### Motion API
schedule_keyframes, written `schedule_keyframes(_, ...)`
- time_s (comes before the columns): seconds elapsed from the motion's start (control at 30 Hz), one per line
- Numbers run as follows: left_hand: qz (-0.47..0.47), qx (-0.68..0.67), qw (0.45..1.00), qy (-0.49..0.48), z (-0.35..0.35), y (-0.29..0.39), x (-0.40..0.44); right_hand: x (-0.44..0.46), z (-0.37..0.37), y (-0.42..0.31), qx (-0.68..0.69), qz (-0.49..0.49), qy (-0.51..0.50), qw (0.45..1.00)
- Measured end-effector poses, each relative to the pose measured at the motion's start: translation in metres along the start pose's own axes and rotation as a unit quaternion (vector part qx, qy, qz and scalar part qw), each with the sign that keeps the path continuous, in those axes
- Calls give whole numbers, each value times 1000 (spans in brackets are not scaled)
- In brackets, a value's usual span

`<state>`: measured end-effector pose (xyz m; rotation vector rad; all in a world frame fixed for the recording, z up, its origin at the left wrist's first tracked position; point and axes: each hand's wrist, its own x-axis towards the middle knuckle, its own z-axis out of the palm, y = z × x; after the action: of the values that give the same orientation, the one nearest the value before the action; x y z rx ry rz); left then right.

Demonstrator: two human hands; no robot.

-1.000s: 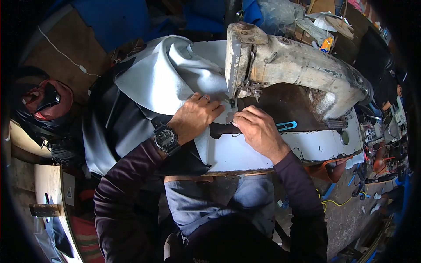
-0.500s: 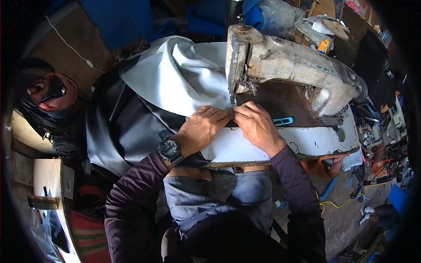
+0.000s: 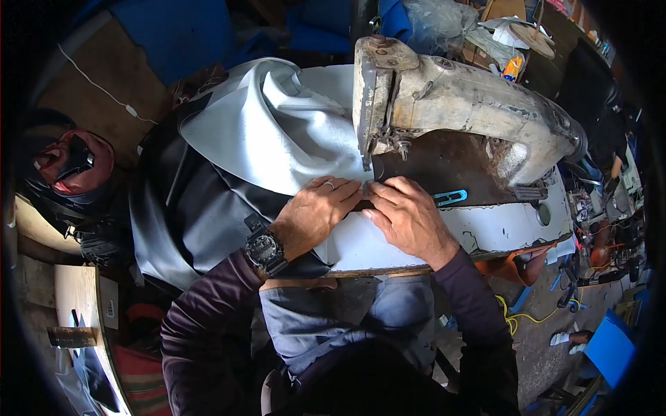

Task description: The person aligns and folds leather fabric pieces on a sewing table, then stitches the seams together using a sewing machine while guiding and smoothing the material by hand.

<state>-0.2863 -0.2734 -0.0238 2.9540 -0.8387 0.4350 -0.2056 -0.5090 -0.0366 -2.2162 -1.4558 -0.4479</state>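
A large sheet of leatherette, black on one side (image 3: pixel 184 201) and white on the other (image 3: pixel 253 132), lies bunched on the left of the sewing table. My left hand (image 3: pixel 320 209), with a ring and a black wristwatch (image 3: pixel 265 251), is closed with its fingertips pinching the sheet's edge. Close against it, my right hand (image 3: pixel 411 220) has its fingers bent down on the same edge, thumb lower on the table. The worn sewing machine (image 3: pixel 472 97) stands just beyond, its needle area (image 3: pixel 369 156) above my fingertips. What lies under the fingers is mostly hidden.
Right of my hand lies a light-blue thread snipper (image 3: pixel 451 198) on the machine bed. The white tabletop (image 3: pixel 361 246) has a chipped front edge. A dark red and black bag (image 3: pixel 76 163) sits at left. Yellow cable (image 3: pixel 510 319) and a person's foot (image 3: pixel 560 338) are on the floor.
The view has shifted slightly. My right thumb now shows below the bent fingers, apart from them. Both hands remain at the sheet's edge before the needle.
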Motion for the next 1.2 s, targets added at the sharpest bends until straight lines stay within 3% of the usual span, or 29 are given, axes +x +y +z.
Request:
schedule_keyframes(0.4, -7, 3, 999, 35, 16, -35, 23, -2, -15, -4, -16, 10, 9, 1000)
schedule_keyframes(0.43, -10, 23, 997, 73, 21, -35, 24, -7, -29, -3, -18, 8, 38, 999)
schedule_keyframes(0.57, -42, 34, 998, 18, 17, -37, 29, -28, -138, 19, -78, 7, 159, 984)
schedule_keyframes(0.6, -48, 36, 998, 18, 16, -38, 30, -35, -163, 39, -99, 30, 207, 973)
schedule_keyframes(0.67, -53, 40, 998, 17, 22, -39, 32, -47, -216, 107, -163, 178, 246, 939)
schedule_keyframes(0.73, -51, 51, 997, 29, 26, -41, 33, -45, -267, 191, -198, 200, 271, 920)
schedule_keyframes(0.8, -49, 71, 995, 47, 26, -39, 32, -48, -298, 275, -194, 339, 200, 898)
schedule_keyframes(0.9, -99, 51, 994, -19, 23, -34, 39, -59, -309, 349, 14, 518, 96, 850)
schedule_keyframes(0.97, -100, 70, 992, -16, 23, -33, 39, -76, -314, 395, 57, 462, 92, 880)
schedule_keyframes(1.03, -93, 86, 992, -27, 23, -31, 42, -84, -309, 383, 70, 464, 96, 878)
schedule_keyframes(1.13, -83, 111, 989, -45, 21, -34, 48, -98, -296, 395, 104, 385, 166, 902)
schedule_keyframes(1.2, -83, 116, 989, -47, 22, -35, 50, -102, -294, 391, 77, 397, 179, 897)
